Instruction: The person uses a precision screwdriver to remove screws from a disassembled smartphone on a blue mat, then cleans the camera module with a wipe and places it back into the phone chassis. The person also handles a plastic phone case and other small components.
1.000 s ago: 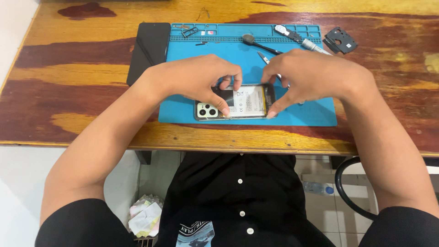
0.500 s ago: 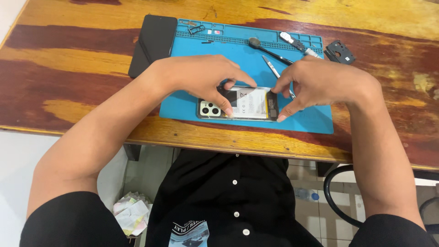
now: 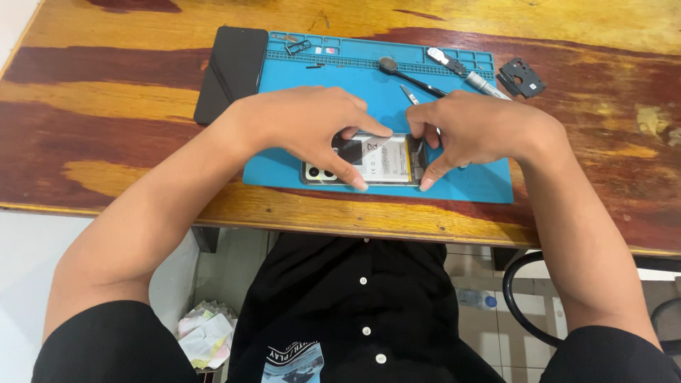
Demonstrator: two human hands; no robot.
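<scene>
Gripping one opened phone [image 3: 372, 162] between them, left hand [image 3: 312, 128] and right hand [image 3: 472, 131] pinch its edges on one blue mat [image 3: 482, 181].

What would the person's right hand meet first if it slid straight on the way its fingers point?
Probably the left hand: the right hand points leftward across the opened phone, fingertips nearly meeting.

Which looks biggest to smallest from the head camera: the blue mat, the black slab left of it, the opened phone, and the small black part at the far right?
1. Blue mat
2. Black slab
3. Opened phone, partly hidden by the left hand and right hand, so it may match the slab
4. Small black part
</scene>
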